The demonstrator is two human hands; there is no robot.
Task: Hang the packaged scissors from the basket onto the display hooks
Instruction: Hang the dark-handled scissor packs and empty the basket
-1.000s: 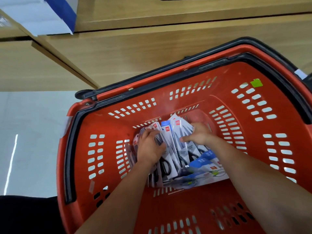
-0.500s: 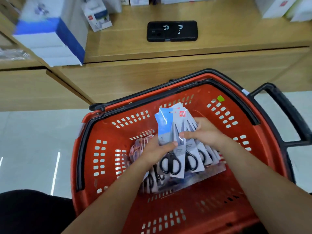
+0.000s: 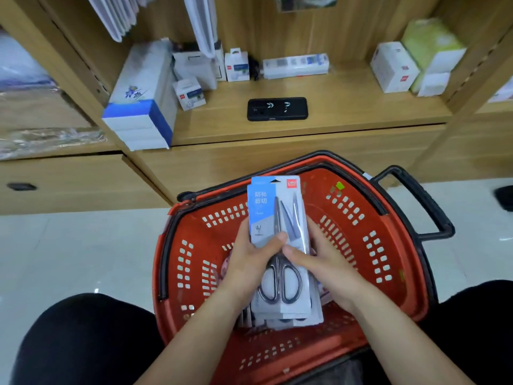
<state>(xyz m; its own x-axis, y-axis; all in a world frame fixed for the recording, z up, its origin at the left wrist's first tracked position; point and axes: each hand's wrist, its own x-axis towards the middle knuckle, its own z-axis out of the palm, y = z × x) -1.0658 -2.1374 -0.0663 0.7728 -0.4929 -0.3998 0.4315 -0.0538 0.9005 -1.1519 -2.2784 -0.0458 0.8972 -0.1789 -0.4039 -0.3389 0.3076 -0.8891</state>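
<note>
Raised since the earlier frame: the fanned packs are now squared into one upright stack. Wooden shelf unit (image 3: 333, 87) stands far; no hooks identifiable. Red basket (image 3: 402, 295) sits near, between the knees. Packaged scissors (image 3: 277, 218) are held above it, header end far, presumably aligned for hanging. Left hand (image 3: 247, 262) and right hand (image 3: 330, 268) clamp the stack's sides, thumbs pressed on its front.

The basket (image 3: 388, 245) is smooth red moulded plastic with a dull sheen, and its handle (image 3: 424, 201) is matt black plastic. The packaged scissors (image 3: 266, 207) have matt printed card under clear glossy film, with grey metal-looking blades and shiny dark plastic loops. The shelf (image 3: 347, 107) is matt wood-grain and the floor (image 3: 69, 259) is glossy pale tile.
</note>
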